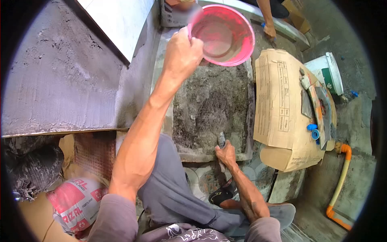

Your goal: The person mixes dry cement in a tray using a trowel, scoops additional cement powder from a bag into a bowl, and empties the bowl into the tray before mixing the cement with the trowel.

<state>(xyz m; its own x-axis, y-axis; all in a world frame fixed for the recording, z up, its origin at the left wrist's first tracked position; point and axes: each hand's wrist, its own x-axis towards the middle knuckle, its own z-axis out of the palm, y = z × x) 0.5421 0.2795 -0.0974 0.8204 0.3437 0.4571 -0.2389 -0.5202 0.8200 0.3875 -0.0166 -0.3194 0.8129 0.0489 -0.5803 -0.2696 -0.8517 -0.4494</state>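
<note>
My left hand point(183, 50) is closed around the side handle of a pink plastic dipper point(246, 46), held up over the far end of a shallow tray-like bed of wet grey mortar point(209, 101). The dipper is tilted so its inside faces me, with a grey cement residue on its bottom and walls. At the near edge of the bed, my right hand point(226, 154) is wrapped around a cement-smeared trowel point(221, 140). Its shape is partly hidden by the fingers.
Flattened cardboard point(278, 109) on the right carries tools and blue fittings; behind it stands a white bucket point(332, 74). An orange pipe point(342, 173) runs along the right wall. A cement bag point(76, 205) lies lower left. Another person's hand point(269, 31) is at the top.
</note>
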